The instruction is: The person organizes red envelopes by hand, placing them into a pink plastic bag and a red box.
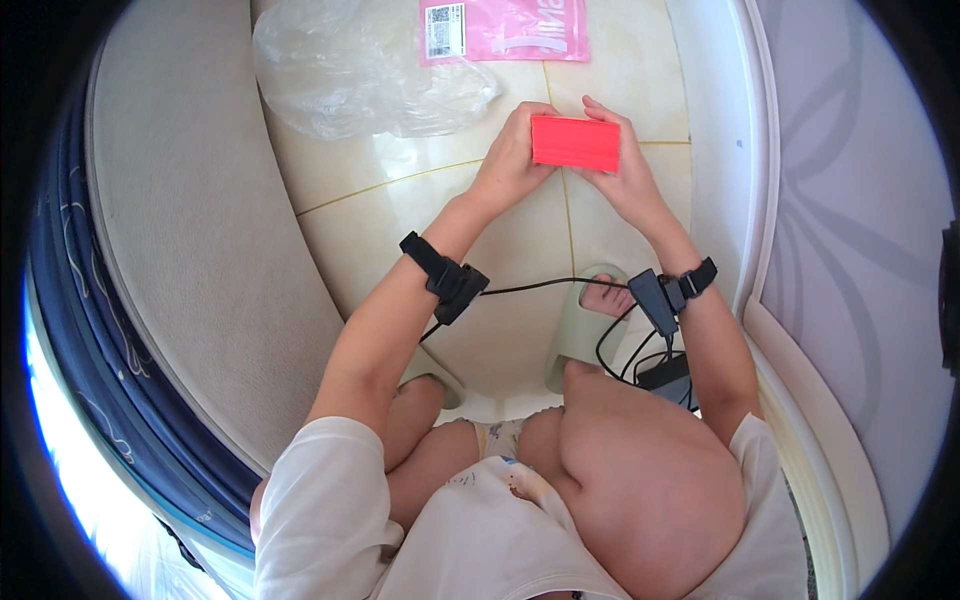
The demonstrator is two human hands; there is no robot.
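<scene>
A bright red rectangular block (576, 143), with fine layered lines like a stack of paper or cards, is held up between both hands over the tiled floor. My left hand (516, 154) grips its left end, the fingers wrapping behind it. On the opposite end, my right hand (628, 154) supports it from the side and below, with one finger raised above the top edge. The block hides parts of both hands. Beyond them on the floor lie a crumpled clear plastic bag (360, 75) and a pink printed pouch (510, 31) with a white label.
A beige padded side panel (187, 187) curves along the left, beside dark blue fabric (75, 300). At right stands a pale wall or panel (832, 187). A black cable (540, 283) links two wrist-strapped devices. A green slipper (585, 330) is on the tiles (495, 232).
</scene>
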